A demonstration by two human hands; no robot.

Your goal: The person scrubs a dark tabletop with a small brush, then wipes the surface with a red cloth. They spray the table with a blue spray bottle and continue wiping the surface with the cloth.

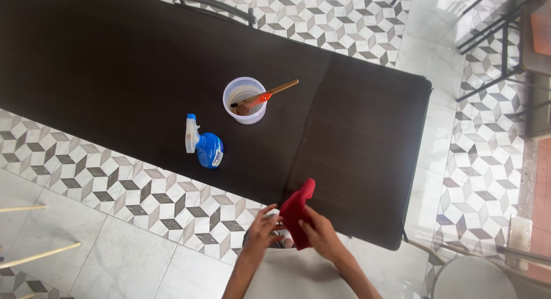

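Both hands, left hand [263, 225] and right hand [319, 234], pinch a red cloth [297, 210] in their fingers at the dark bench's [356, 138] near edge; a blue spray bottle [205, 145] and a white tub [245, 99] stand farther in.

Left hand [263, 227] and right hand [319, 236], fingers pinched together

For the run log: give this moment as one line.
both hands: left hand and right hand hold red cloth at near edge of dark table | blue spray bottle, white cup untouched
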